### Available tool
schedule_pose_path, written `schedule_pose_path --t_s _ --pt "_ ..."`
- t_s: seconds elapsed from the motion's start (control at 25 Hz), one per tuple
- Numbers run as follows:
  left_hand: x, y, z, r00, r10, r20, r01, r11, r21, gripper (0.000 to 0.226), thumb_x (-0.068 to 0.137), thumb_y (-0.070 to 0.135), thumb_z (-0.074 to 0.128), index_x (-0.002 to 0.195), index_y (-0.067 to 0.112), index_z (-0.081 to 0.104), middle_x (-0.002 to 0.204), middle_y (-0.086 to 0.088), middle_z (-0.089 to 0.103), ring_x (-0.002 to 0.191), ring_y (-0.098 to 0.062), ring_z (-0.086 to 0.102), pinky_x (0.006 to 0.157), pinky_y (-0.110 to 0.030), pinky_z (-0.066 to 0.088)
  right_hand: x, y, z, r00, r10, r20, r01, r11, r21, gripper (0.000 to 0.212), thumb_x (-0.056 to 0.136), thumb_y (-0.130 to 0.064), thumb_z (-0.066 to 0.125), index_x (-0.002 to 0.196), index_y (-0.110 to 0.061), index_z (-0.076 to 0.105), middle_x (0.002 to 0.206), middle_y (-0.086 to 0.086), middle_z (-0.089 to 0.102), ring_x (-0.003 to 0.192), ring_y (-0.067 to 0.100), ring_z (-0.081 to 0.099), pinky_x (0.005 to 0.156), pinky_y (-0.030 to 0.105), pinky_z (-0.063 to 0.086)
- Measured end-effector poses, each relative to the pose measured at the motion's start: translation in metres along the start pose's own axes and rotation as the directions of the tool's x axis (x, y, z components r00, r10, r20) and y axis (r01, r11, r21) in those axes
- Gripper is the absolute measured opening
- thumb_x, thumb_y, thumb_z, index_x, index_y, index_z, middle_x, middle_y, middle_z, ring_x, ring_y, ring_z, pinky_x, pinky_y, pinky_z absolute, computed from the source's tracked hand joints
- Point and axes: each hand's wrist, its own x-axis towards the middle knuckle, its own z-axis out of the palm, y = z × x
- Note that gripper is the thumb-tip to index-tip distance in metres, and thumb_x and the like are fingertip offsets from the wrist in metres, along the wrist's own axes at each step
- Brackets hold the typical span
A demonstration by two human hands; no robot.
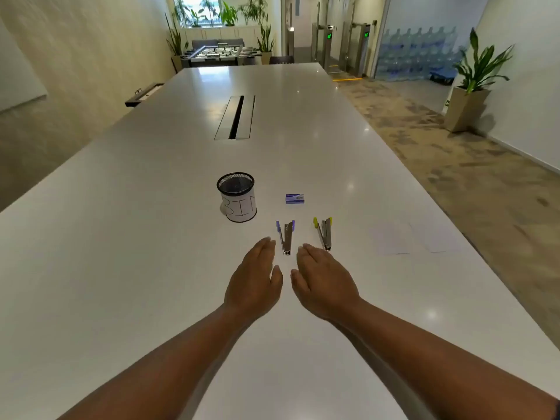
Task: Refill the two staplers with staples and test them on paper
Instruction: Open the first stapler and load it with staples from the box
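Left hand point(253, 283) and right hand point(324, 283), fingers straight, holding nothing, flank the purple stapler point(285, 237) lying open mid-table point(121, 237), yellow stapler point(323, 233) beside

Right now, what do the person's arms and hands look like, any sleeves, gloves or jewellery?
Both forearms are bare as far as the picture shows. The left hand and right hand wear no gloves, and no rings or watch are visible. Only a dark edge, perhaps a sleeve, shows at the lower right corner.
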Motion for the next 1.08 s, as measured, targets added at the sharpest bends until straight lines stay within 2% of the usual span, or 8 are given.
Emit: schedule_pose_path --t_s 0.16,0.32,0.52,0.72,0.8,0.92,1.0,1.08 --pt "0.004 -0.003 -0.001 0.999 0.033 0.002 -0.032 0.997 -0.074 0.046 0.097 0.024 0.055 0.141 0.014 0.056 0.149 -0.002 0.054 0.138 -0.016 0.049 0.112 -0.026 0.037 0.015 -0.005 0.003 0.998 0.049 -0.033 -0.047 0.997 0.068 0.053 0.098 -0.037 0.046 0.139 -0.005 0.052 0.145 0.013 0.056 0.134 0.029 0.049 0.109 0.039 0.042" --pt "0.008 -0.007 -0.003 0.999 -0.024 -0.023 0.019 0.978 -0.206 0.042 0.092 0.010 0.054 0.132 0.017 0.062 0.136 0.001 0.063 0.125 -0.013 0.059 0.104 -0.020 0.042 0.038 -0.013 0.006 0.992 0.076 -0.100 -0.059 0.985 0.162 0.032 0.096 -0.033 0.053 0.113 -0.006 0.059 0.112 0.008 0.063 0.104 0.027 0.059 0.087 0.036 0.049" --pt "0.013 -0.009 -0.005 0.994 -0.105 0.023 0.107 0.939 -0.328 0.059 0.083 0.003 0.047 0.139 0.024 0.053 0.140 0.006 0.059 0.128 -0.009 0.056 0.109 -0.030 0.047 0.068 -0.019 -0.001 0.986 0.130 -0.101 -0.117 0.985 0.124 0.036 0.095 -0.046 0.057 0.103 -0.011 0.056 0.092 0.007 0.063 0.086 0.025 0.057 0.071 0.041 0.050" --pt "0.015 -0.012 -0.002 0.978 -0.187 0.091 0.208 0.892 -0.401 0.071 0.089 0.002 0.050 0.154 0.025 0.035 0.155 0.005 0.048 0.142 -0.012 0.045 0.117 -0.040 0.041 0.072 -0.019 0.000 0.986 0.113 -0.125 -0.096 0.986 0.137 0.015 0.093 -0.022 0.057 0.104 -0.012 0.058 0.081 0.007 0.066 0.072 0.025 0.062 0.062 0.040 0.053" --pt "0.016 -0.011 -0.002 0.975 -0.196 0.101 0.220 0.865 -0.451 0.068 0.095 0.008 0.053 0.157 0.027 0.030 0.156 0.005 0.047 0.143 -0.014 0.045 0.117 -0.038 0.040 0.063 -0.017 0.002 0.983 0.106 -0.149 -0.075 0.977 0.200 0.025 0.090 -0.019 0.059 0.114 -0.014 0.060 0.081 0.004 0.068 0.069 0.021 0.062 0.062 0.041 0.056" --pt "0.017 -0.009 -0.002 0.978 -0.191 0.087 0.209 0.863 -0.459 0.060 0.103 0.036 0.049 0.158 0.027 0.027 0.157 0.005 0.045 0.139 -0.012 0.047 0.113 -0.034 0.042 0.047 -0.011 0.003 0.962 0.195 -0.189 -0.114 0.921 0.372 0.043 0.085 -0.022 0.066 0.127 -0.021 0.061 0.076 -0.010 0.067 0.066 0.009 0.061 0.064 0.029 0.053" --pt "0.019 -0.008 -0.006 0.971 -0.232 0.067 0.235 0.845 -0.481 0.062 0.099 0.057 0.041 0.154 0.028 0.037 0.148 0.009 0.053 0.127 -0.006 0.051 0.102 -0.028 0.043 0.037 -0.008 0.003 0.947 0.247 -0.206 -0.127 0.876 0.466 0.038 0.083 -0.023 0.069 0.121 -0.025 0.064 0.070 -0.012 0.066 0.065 0.006 0.062 0.064 0.025 0.051" --pt "0.026 -0.002 -0.008 0.953 -0.299 0.044 0.276 0.804 -0.526 0.055 0.093 0.066 0.037 0.132 0.035 0.059 0.122 0.014 0.069 0.107 -0.007 0.062 0.088 -0.030 0.048 0.031 -0.007 0.004 0.944 0.242 -0.224 -0.094 0.849 0.520 0.031 0.083 -0.020 0.071 0.114 -0.024 0.067 0.072 -0.010 0.069 0.067 0.007 0.064 0.065 0.027 0.052"
